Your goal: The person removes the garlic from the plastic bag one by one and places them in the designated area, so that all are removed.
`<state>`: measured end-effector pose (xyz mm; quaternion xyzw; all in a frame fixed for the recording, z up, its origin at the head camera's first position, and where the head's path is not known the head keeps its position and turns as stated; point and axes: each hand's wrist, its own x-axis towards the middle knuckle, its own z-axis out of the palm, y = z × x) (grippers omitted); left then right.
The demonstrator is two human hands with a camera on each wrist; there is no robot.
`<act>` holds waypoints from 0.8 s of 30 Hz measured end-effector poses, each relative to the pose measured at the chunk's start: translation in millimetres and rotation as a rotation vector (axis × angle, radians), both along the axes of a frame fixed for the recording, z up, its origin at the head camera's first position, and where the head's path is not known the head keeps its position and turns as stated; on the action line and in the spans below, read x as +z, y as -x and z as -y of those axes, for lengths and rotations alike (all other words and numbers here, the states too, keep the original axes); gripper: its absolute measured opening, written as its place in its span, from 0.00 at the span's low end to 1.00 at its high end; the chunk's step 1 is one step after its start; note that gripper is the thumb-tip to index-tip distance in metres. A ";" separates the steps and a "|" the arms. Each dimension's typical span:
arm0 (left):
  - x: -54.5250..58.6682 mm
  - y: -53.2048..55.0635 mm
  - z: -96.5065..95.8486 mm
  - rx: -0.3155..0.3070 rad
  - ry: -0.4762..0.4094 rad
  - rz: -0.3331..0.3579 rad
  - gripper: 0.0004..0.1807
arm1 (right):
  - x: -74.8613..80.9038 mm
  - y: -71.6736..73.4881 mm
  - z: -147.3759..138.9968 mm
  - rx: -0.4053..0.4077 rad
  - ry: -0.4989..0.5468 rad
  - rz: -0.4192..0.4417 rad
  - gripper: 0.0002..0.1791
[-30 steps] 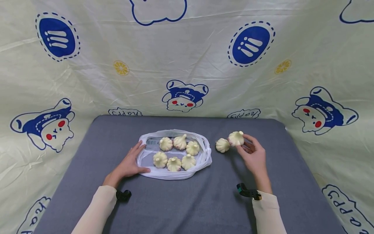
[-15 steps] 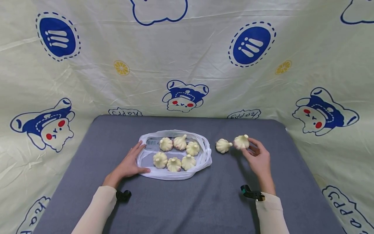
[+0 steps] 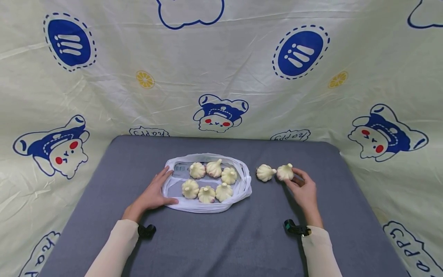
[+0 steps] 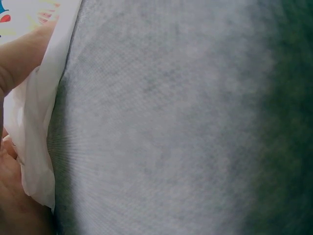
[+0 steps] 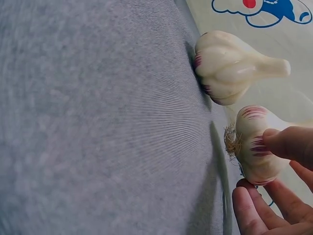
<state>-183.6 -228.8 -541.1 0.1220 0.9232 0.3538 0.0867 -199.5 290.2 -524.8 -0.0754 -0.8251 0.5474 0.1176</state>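
Observation:
My left hand [image 3: 154, 192] holds the left end of a white plastic bag [image 3: 207, 208], thumb and fingers set apart over its rim. In the left wrist view, its thumb [image 4: 22, 61] is partly behind the white film. Several garlic bulbs [image 3: 206, 194] lie inside the bag in two rows. Right of the bag, my right hand [image 3: 304, 192] holds a garlic bulb [image 3: 284, 172] between thumb and fingers. Its roots and purple streaks show in the right wrist view, close to the cloth; contact is unclear. Another garlic bulb [image 3: 265, 173] lies just left of it.
A grey cloth [image 3: 221, 246] covers the table. Behind and beside it hangs a pale curtain [image 3: 242, 57] with blue cartoon prints. A dark camera strap sits on each wrist, below the cream sleeves [image 3: 115, 244]. A printed label [image 3: 181, 168] shows inside the bag.
The held garlic bulb has moved slightly right and then down toward the cloth. The other loose bulb has turned so its stem points right. My left hand stays on the bag.

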 end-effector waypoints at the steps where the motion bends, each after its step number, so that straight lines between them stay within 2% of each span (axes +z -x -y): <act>1: -0.1 0.1 0.1 0.000 0.000 -0.001 0.63 | -0.8 0.4 0.4 -0.001 -0.013 -0.001 0.28; 6: 0.7 0.4 -0.7 -0.005 -0.007 -0.006 0.62 | -5.3 3.0 2.3 -0.003 -0.082 0.009 0.27; 11: 2.6 -0.7 -2.0 -0.001 -0.009 0.000 0.62 | -9.0 5.2 3.6 0.003 -0.077 0.023 0.27; 24: 5.5 -1.6 -1.5 0.005 0.003 0.011 0.62 | -6.0 5.9 7.1 0.013 -0.148 0.056 0.27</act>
